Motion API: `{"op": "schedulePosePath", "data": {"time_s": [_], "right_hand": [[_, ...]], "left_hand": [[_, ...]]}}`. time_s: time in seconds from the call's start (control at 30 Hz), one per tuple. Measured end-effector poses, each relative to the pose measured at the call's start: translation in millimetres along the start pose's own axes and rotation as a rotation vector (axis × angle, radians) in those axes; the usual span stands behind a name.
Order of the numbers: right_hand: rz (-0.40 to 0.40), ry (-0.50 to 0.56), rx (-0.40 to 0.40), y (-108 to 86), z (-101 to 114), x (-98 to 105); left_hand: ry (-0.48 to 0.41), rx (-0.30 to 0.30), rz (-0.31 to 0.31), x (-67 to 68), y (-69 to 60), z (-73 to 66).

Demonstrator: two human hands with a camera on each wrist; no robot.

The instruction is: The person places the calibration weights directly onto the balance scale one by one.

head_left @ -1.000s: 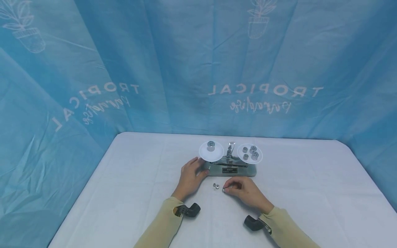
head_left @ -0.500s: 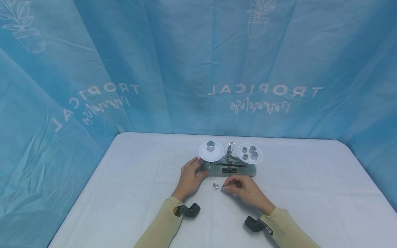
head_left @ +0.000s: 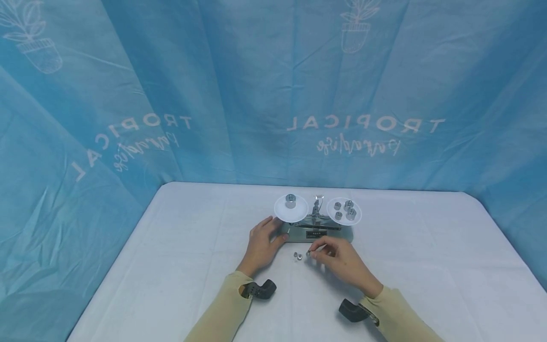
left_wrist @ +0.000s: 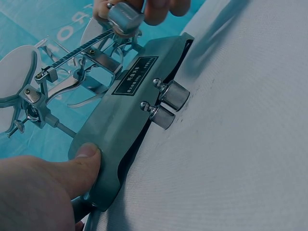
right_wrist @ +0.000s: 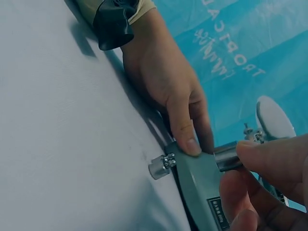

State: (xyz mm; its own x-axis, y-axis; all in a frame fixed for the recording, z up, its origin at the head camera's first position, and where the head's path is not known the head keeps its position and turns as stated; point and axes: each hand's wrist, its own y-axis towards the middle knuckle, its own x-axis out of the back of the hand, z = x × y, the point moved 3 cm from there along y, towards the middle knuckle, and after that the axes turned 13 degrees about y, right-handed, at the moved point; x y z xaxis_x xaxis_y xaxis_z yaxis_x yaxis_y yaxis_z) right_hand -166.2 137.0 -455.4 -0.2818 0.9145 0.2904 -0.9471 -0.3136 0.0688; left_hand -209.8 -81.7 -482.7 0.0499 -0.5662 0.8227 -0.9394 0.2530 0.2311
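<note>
A green balance scale [head_left: 316, 235] stands on the table, with two white pans. My left hand [head_left: 261, 247] grips the left end of its base, the thumb [left_wrist: 86, 161] lying on the base's front in the left wrist view. Between thumb and fingertips my right hand [head_left: 337, 259] pinches a small metal weight [right_wrist: 227, 156], raised off the table in front of the base. Two smaller weights [left_wrist: 174, 95] with knobs stand side by side on the cloth to its left. One large weight [head_left: 290, 201] sits on the left pan; several weights [head_left: 348, 205] sit on the right pan.
White cloth covers the table [head_left: 192, 237]. A blue printed curtain [head_left: 256, 95] hangs behind it and along the sides. Dark wrist cameras [head_left: 352, 311] are strapped at both sleeves. The pans and pointer rise above the base, close behind the hands.
My right hand has lifted the pinched weight off the cloth and moved slightly toward the balance scale. The left hand keeps its place on the base.
</note>
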Motion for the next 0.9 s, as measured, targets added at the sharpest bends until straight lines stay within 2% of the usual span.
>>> {"op": "schedulePosePath", "data": {"time_s": [0.23, 0.6, 0.9], "right_hand": [[-0.054, -0.030, 0.047, -0.6, 10, 1], [-0.072, -0.024, 0.101, 2.3, 24, 0], [-0.101, -0.004, 0.151, 7.3, 37, 5]], "left_hand": [[0.018, 0.007, 0.011, -0.8, -0.5, -0.5], [0.008, -0.015, -0.003, 0.6, 0.6, -0.3], [0.001, -0.008, 0.002, 0.6, 0.4, -0.4]]}}
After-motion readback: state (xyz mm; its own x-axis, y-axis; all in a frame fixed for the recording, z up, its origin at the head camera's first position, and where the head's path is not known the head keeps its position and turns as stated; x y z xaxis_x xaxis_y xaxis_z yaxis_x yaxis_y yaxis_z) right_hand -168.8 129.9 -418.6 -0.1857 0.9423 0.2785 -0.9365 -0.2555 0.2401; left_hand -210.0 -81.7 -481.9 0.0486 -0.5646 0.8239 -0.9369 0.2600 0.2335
